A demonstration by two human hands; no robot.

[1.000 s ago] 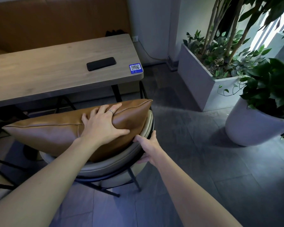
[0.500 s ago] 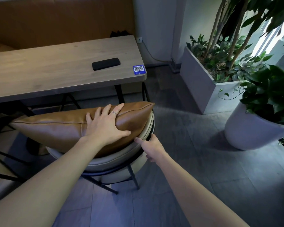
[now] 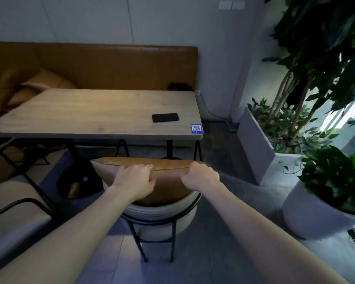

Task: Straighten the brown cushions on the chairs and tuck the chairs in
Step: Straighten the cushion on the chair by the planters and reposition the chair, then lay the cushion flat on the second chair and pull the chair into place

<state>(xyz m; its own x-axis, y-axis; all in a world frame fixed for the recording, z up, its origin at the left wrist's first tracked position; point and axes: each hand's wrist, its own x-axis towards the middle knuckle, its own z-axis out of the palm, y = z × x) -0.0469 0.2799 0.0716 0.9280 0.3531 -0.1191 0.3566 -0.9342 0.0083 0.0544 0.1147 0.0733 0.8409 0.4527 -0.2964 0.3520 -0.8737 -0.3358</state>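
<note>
The person stands behind a chair [image 3: 162,214] with a pale rounded back and thin black legs, and has both hands on the brown cushion [image 3: 152,177] that stands on edge against that back. The left hand [image 3: 134,177] is curled over the cushion's top seam near its middle, fingers closed on the leather, and the right hand [image 3: 201,176] is closed the same way near the cushion's right end. The cushion looks roughly level along its top edge, so the step in hand appears to be the last squaring of it on the chair. The chair stands a little short of the surface [image 3: 94,113], so the next move would likely be to let go of the cushion, take the chair back and push it forward between the black legs under the surface, keeping the cushion from tipping.

The surface is a long pale wooden top with a black phone [image 3: 165,117] and a blue sticker with a code [image 3: 196,128] at its near right corner. Beyond it runs a brown padded bench [image 3: 103,66] with another cushion [image 3: 47,82] at far left. On the right stand a rectangular planter [image 3: 256,144] and a round white pot [image 3: 316,218], both full of green leaves. The floor [image 3: 223,232] is grey tile.
</note>
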